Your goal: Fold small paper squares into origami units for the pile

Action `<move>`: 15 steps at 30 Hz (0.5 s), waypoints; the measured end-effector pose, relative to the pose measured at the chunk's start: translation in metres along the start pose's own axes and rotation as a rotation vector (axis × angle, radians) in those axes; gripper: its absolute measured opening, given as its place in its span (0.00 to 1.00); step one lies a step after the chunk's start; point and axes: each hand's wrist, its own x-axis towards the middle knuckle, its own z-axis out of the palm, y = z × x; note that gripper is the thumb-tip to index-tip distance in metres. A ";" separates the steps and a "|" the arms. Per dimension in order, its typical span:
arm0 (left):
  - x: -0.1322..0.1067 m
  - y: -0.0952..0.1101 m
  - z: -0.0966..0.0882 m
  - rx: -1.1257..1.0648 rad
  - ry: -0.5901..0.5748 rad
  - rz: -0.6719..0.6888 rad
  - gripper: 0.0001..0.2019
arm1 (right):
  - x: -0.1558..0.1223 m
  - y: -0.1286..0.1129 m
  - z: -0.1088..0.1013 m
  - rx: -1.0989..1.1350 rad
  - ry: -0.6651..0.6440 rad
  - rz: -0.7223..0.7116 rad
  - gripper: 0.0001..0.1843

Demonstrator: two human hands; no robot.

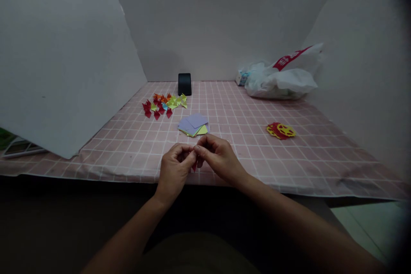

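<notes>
Left grip [173, 168] and right grip [222, 157] pinch red paper [194, 166] jutting below.

Near the far edge of the table [227, 109] stands a black rectangular device [184, 84]. A white plastic bag [282, 83] with red print lies by the far right corner, a small box [242, 77] just beside it. Overlapping red and yellow cutouts [280, 130] lie toward the right edge.

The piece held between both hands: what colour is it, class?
The piece is red, showing best in the head view.
</notes>
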 end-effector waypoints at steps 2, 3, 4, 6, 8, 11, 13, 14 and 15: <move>0.001 0.002 -0.001 0.061 -0.019 0.009 0.08 | 0.000 0.000 -0.001 -0.063 0.000 -0.008 0.10; 0.001 0.002 -0.001 0.077 -0.029 0.010 0.08 | 0.001 0.000 -0.002 -0.087 -0.002 -0.008 0.10; 0.002 0.002 -0.002 0.080 -0.038 0.011 0.08 | 0.001 0.001 -0.003 -0.103 -0.001 -0.008 0.11; 0.004 0.002 -0.002 0.053 -0.054 -0.001 0.09 | 0.003 0.002 -0.005 -0.046 -0.003 0.014 0.12; 0.006 0.004 -0.003 0.001 -0.065 -0.039 0.10 | 0.005 0.002 -0.007 0.001 -0.001 0.019 0.13; 0.008 0.008 -0.003 -0.048 -0.071 -0.060 0.11 | 0.007 -0.001 -0.008 -0.031 -0.009 -0.013 0.11; 0.009 0.009 -0.002 -0.068 -0.087 -0.061 0.12 | 0.007 -0.003 -0.009 -0.056 -0.016 -0.028 0.08; 0.009 0.008 -0.002 -0.087 -0.095 -0.069 0.12 | 0.006 -0.004 -0.009 -0.067 -0.012 -0.030 0.08; 0.008 0.008 -0.001 -0.110 -0.100 -0.076 0.11 | 0.006 -0.004 -0.009 -0.074 0.005 -0.028 0.09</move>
